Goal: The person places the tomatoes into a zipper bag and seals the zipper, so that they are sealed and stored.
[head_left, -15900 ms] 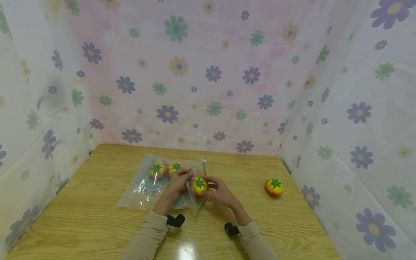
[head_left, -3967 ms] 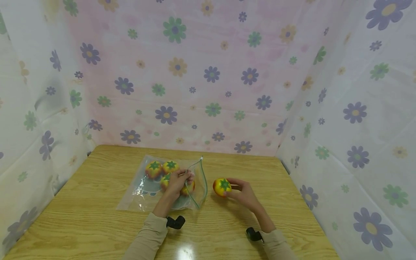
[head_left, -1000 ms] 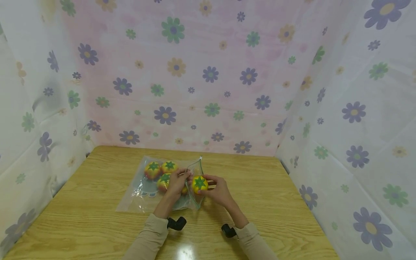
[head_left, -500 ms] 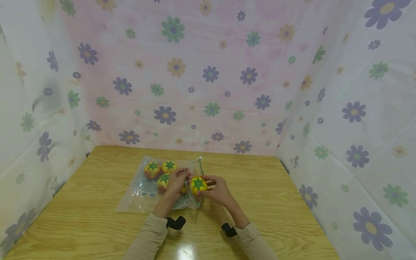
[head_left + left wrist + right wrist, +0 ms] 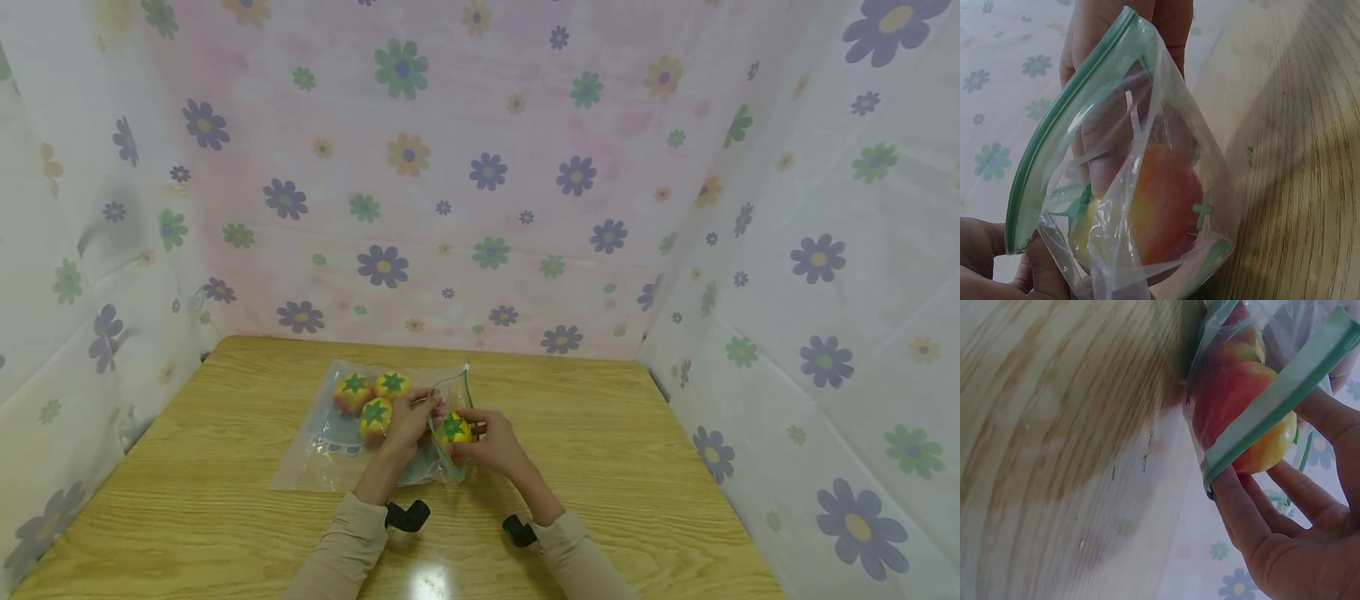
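Note:
A clear zip bag [image 5: 303, 468] with a green seal lies on the table, its mouth spread toward the right. My left hand [image 5: 408, 422] pinches the bag's upper edge at the mouth, its fingers [image 5: 985, 256] at lower left in the left wrist view. My right hand [image 5: 495, 443] grips a yellow-red toy tomato [image 5: 454, 427] with a green star-shaped top, inside the mouth. In the right wrist view that tomato [image 5: 1272, 447] sits partly behind the green seal. Further in lie several like it, including a toy tomato [image 5: 375, 417] beside my left hand, which hides part of the contents.
The wooden table [image 5: 600, 467] extends on both sides of the bag. Flower-printed cloth [image 5: 487, 208] stands behind and along both sides. A black wrist camera mount [image 5: 407, 516] sits below the left hand, and another camera mount [image 5: 519, 531] below the right.
The toy tomato that lay at the table's right is gone from there. My right hand has brought a toy tomato leftward into the bag's mouth, lately slightly deeper. My left hand keeps its pinch.

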Tool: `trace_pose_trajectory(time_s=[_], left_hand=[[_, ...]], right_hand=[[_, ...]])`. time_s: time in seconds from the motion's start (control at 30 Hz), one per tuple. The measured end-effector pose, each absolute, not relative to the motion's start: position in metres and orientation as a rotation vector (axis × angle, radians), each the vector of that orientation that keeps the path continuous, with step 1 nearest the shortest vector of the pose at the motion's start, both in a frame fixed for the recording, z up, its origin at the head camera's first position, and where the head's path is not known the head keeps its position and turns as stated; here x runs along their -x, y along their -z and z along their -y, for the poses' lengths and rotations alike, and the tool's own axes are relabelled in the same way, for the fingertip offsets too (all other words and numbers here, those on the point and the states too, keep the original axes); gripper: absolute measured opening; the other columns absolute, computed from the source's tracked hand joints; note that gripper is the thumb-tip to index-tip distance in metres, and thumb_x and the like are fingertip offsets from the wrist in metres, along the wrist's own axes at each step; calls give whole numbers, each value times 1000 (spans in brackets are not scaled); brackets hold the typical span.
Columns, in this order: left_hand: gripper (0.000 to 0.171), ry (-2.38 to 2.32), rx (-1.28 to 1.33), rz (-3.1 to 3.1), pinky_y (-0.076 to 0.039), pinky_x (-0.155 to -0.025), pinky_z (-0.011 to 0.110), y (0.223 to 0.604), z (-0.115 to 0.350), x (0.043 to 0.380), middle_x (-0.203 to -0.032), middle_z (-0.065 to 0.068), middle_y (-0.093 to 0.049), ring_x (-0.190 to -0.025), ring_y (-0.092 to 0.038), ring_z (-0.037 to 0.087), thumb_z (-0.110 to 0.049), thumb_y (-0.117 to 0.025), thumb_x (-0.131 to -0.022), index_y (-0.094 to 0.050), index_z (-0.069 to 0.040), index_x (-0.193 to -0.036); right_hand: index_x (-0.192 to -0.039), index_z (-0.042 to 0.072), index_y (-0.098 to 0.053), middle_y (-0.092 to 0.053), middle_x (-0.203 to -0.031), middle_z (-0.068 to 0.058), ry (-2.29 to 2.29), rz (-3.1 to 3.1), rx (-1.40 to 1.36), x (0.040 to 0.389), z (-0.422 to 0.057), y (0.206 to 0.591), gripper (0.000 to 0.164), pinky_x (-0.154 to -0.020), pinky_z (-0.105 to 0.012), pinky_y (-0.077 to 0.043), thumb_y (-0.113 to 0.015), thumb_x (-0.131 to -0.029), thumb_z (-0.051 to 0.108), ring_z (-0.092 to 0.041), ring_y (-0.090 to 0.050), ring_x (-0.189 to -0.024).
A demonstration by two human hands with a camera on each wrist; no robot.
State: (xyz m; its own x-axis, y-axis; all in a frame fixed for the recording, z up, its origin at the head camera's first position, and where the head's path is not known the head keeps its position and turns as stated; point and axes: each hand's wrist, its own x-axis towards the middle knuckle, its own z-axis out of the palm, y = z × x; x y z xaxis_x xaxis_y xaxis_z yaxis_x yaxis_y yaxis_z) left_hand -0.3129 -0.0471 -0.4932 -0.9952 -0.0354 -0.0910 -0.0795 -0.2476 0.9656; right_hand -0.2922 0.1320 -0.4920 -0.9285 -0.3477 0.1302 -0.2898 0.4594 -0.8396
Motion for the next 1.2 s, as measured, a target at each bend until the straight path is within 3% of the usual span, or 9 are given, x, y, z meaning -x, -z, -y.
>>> trace_pose_trajectory(time_s=[0.3,0.53,0.67,0.9,1.2], left_hand=[[28,-2460,123,-1886,-54,-61,16,493,47,312,-99,14,-72,-74,-66,9,-11,-61,-103,-62,8,-123],[31,-2416,144,-1927,-38,-47,20,493,47,312,-99,12,-74,-69,-66,6,-17,-63,-103,-63,5,-125],[30,-2427,136,-1921,-41,-49,19,494,46,311,-99,11,-74,-75,-67,10,-17,-63,-103,-62,5,-123],[27,-2474,76,-1863,-57,-66,19,492,47,310,-102,20,-71,-77,-68,13,-6,-59,-103,-58,13,-123],[30,-2475,59,-1856,-58,-67,18,493,48,310,-98,13,-71,-73,-65,8,-6,-58,-104,-57,15,-125]], right_hand=[[-136,-7,-59,-61,-136,-25,1443,-2611,641,291,-135,493,57,-84,-38,-62,-80,-86,10,-39,-68,-107],[-138,-12,-55,-58,-138,-28,1401,-2559,692,290,-138,493,60,-89,-43,-60,-77,-84,4,-39,-65,-110],[-141,-11,-52,-56,-140,-29,1394,-2506,691,290,-140,494,63,-91,-44,-59,-76,-85,2,-41,-63,-114],[-140,-14,-51,-56,-139,-31,1460,-2461,699,289,-138,492,59,-90,-45,-59,-73,-87,-1,-44,-62,-114],[-141,-10,-51,-57,-139,-28,1453,-2488,684,291,-131,494,58,-90,-45,-60,-72,-89,3,-43,-63,-115]])
